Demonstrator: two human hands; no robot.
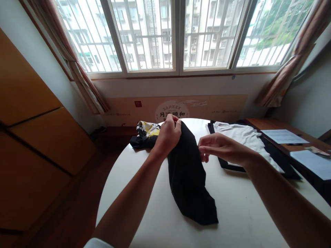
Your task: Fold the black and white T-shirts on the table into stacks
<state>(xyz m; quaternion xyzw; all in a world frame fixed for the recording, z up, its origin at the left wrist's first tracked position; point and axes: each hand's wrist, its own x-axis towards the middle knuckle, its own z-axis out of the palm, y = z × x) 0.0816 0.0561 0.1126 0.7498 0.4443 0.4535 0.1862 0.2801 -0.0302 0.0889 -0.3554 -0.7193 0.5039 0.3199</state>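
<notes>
Left hand (168, 135) is closed on the top end of a black garment (187, 175), fingers (176, 121) bunched in the cloth, with most of the grip hidden behind the back of the hand. The garment hangs down from those fingers, and its lower end lies slack on a round white desk (232, 210). Can't tell if it's a shirt or trousers, since it's too bunched and no collar or hem is clear.

Right hand (222, 148) is held up, half open with loose curled fingers, just beside the garment's edge. It grips nothing, and any contact is hard to tell.

Beyond the left fingers, a black printed garment with yellow and white markings (146, 135) lies crumpled on the desk. Past the right fingers is a white garment with dark trim (240, 136), partly cut off by the hand. Further right, sheets of paper (284, 136) lie on a wooden desk (274, 124), below a barred window (178, 34).
</notes>
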